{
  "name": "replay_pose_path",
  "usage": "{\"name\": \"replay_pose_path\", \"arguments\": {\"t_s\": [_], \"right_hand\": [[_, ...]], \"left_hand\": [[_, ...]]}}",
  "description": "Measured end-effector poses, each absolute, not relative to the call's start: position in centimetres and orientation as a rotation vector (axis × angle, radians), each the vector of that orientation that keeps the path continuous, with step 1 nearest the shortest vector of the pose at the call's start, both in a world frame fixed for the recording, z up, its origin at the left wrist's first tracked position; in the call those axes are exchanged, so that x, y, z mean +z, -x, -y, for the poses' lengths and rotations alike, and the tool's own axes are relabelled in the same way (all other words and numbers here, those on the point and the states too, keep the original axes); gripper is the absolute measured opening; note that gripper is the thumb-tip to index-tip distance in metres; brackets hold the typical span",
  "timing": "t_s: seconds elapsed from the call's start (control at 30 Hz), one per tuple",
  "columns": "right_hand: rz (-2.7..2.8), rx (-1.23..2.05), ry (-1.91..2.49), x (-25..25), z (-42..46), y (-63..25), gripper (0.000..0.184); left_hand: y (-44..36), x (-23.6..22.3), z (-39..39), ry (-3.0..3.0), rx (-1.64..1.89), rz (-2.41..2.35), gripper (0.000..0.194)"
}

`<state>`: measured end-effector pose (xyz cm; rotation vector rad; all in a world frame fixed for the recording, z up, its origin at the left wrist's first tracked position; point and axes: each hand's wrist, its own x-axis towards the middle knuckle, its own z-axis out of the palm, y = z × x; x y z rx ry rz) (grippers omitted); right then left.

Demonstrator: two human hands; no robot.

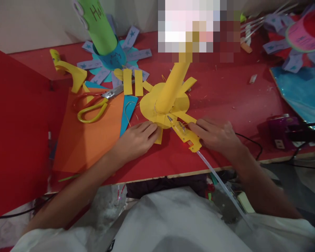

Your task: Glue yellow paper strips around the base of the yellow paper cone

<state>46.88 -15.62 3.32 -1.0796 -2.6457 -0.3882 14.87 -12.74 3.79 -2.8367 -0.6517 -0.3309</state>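
Observation:
A yellow paper craft (170, 92) stands on the red table, a rolled tube rising from a round base with paper strips around it. My left hand (140, 138) has its fingers closed at the near edge of that base, pinching the paper by a short strip (159, 137). In my right hand (216, 134) is a yellow glue gun (185, 132), its nozzle close to the foot of the tube. A long clear glue stick (223, 187) sticks out of the gun's rear. Part of the right fingers is hidden behind the gun.
Scissors (94, 110) lie on orange paper (94, 147) to the left. Two loose yellow strips (132, 82) are behind it. A green paper tube craft (101, 29) stands at the back left, a pink one (303, 36) at the far right. A purple box (282, 131) with black cords is at right.

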Motion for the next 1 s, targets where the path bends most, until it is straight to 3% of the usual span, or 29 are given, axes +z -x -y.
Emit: {"name": "replay_pose_path", "arguments": {"t_s": [0.13,0.33,0.47,0.67,0.87,1.0], "right_hand": [[2.564,-0.377,1.071,2.5,16.4,-47.2,0.028],[2.361,-0.34,1.152,1.3,16.9,-47.8,0.016],[2.27,-0.277,1.234,1.0,17.1,-48.0,0.021],[2.16,-0.25,1.174,0.7,17.1,-48.7,0.015],[2.113,-0.256,1.322,-0.3,17.3,-49.3,0.024],[2.093,-0.273,1.235,0.2,17.2,-49.1,0.014]], "left_hand": [[-14.1,3.8,12.3,2.975,-0.357,0.746,0.038],[-15.4,6.2,8.0,3.019,-0.982,1.339,0.05],[-18.1,7.3,4.1,3.255,-1.139,1.24,0.065],[-20.2,7.6,1.9,3.311,-1.283,1.188,0.048],[-20.5,10.0,3.6,3.199,-1.576,1.106,0.033],[-21.0,10.8,4.1,3.048,-1.573,1.228,0.031]]}}
